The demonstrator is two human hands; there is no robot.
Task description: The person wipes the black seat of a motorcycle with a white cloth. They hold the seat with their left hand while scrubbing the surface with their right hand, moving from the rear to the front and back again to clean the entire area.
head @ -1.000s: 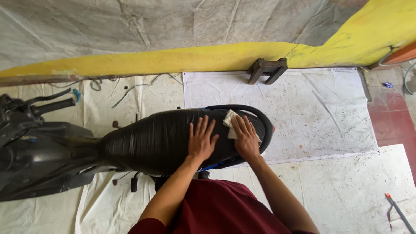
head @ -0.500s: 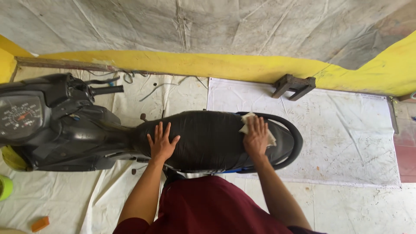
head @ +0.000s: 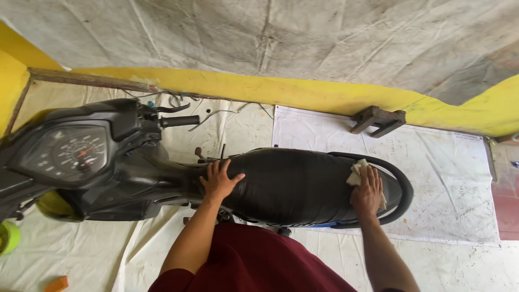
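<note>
— Since the black scooter (head: 162, 173) lies across the scene on pale floor sheeting (head: 443, 178), handlebars left and tail right, is that why the person stands at its near side?

— Likely so; both arms reach over the long black seat (head: 294, 186) from there.

— And the left hand (head: 219, 181)?

— Spread wide and flat on the seat's front end, holding nothing; it looks like a brace to steady the body.

— The right hand (head: 368, 192)?

— Pressed palm-down on a white cloth (head: 357, 174) at the seat's rear, beside the grab rail (head: 403, 189). Fingers cover most of the cloth, so whether they pinch it or only press, I cannot tell.
</note>
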